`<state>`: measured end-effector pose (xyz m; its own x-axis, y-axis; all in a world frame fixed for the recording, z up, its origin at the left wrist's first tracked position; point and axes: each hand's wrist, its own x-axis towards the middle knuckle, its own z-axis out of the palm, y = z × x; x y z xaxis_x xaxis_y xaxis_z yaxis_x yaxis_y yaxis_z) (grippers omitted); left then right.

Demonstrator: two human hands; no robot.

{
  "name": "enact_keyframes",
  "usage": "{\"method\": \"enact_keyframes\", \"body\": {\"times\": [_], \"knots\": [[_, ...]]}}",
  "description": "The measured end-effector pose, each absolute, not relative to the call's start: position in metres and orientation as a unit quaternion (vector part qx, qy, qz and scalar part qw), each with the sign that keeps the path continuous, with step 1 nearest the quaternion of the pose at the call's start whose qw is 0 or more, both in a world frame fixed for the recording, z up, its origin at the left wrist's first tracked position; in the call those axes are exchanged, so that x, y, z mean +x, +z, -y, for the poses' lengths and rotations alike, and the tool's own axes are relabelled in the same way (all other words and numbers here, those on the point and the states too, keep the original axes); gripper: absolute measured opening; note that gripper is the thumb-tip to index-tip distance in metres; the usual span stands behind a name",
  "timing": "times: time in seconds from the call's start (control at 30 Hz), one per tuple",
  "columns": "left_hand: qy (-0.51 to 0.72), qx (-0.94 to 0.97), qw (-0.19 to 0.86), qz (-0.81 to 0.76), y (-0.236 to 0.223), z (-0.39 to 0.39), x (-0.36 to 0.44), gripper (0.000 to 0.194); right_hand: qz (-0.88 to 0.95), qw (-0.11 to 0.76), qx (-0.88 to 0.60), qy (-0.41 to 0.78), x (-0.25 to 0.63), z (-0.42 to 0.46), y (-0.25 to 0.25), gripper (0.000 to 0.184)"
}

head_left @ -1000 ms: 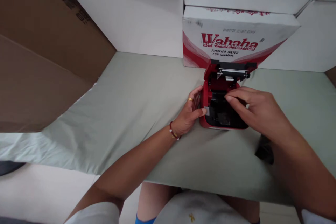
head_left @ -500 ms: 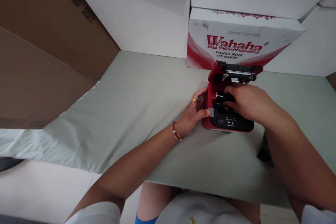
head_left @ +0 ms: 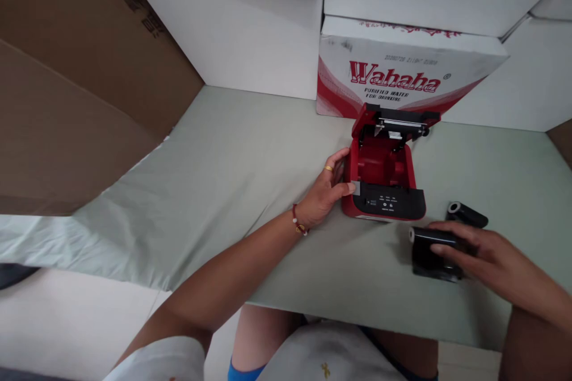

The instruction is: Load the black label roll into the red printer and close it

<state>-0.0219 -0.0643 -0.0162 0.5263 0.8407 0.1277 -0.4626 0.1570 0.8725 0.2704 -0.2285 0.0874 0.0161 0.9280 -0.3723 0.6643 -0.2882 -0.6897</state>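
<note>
In the head view, a small red and black box-shaped machine (head_left: 379,175) stands on a tabletop covered in pale green cloth (head_left: 214,178). Its hinged lid (head_left: 395,119), red with black fittings and a metallic bar, is raised, and the red hollow inside shows. The black front panel carries small white markings.

The left hand (head_left: 330,193), with a gold-coloured ring on one finger and a red beaded bracelet at the wrist, grips the machine's left side, its thumb on a small grey patch at the front corner and its other fingers along the side wall.

The right hand (head_left: 469,247) pinches a glossy black roll with a pale core (head_left: 431,241) between thumb and fingers, to the right of the machine and nearer the person; loose black film hangs below the roll. Just beyond that hand, a second black roll with a pale core (head_left: 468,214) lies on the cloth.

Behind the machine is a white and red cardboard carton printed "Wahaha" (head_left: 402,71), with plain white boxes (head_left: 250,30) around it. A large brown cardboard box (head_left: 80,101) stands at the left.
</note>
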Motion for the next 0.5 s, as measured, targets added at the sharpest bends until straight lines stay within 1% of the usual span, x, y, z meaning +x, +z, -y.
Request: {"method": "enact_keyframes", "body": {"times": [0.07, 0.13, 0.2, 0.27, 0.33, 0.43, 0.5], "knots": [[0.445, 0.474, 0.734, -0.198, -0.016, 0.064, -0.022, 0.096, 0.579, 0.184, -0.689, 0.396, 0.259, 0.233, 0.069, 0.062], [0.448, 0.476, 0.731, -0.198, -0.016, 0.064, -0.023, 0.094, 0.586, 0.22, -0.701, 0.341, 0.26, 0.239, 0.059, 0.055], [0.448, 0.481, 0.727, -0.199, -0.018, 0.063, -0.023, 0.093, 0.576, 0.257, -0.736, 0.248, 0.275, 0.244, 0.055, 0.044], [0.447, 0.487, 0.724, -0.197, -0.021, 0.061, -0.023, 0.095, 0.563, 0.269, -0.77, 0.136, 0.298, 0.244, 0.054, 0.035], [0.449, 0.495, 0.718, -0.196, -0.024, 0.06, -0.023, 0.096, 0.578, 0.245, -0.775, 0.073, 0.319, 0.24, 0.052, 0.037], [0.446, 0.514, 0.704, -0.201, -0.027, 0.058, -0.023, 0.097, 0.613, 0.191, -0.764, 0.065, 0.334, 0.229, 0.045, 0.041], [0.445, 0.518, 0.701, -0.205, -0.027, 0.058, -0.023, 0.098, 0.61, 0.181, -0.769, 0.064, 0.338, 0.225, 0.041, 0.042]]}}
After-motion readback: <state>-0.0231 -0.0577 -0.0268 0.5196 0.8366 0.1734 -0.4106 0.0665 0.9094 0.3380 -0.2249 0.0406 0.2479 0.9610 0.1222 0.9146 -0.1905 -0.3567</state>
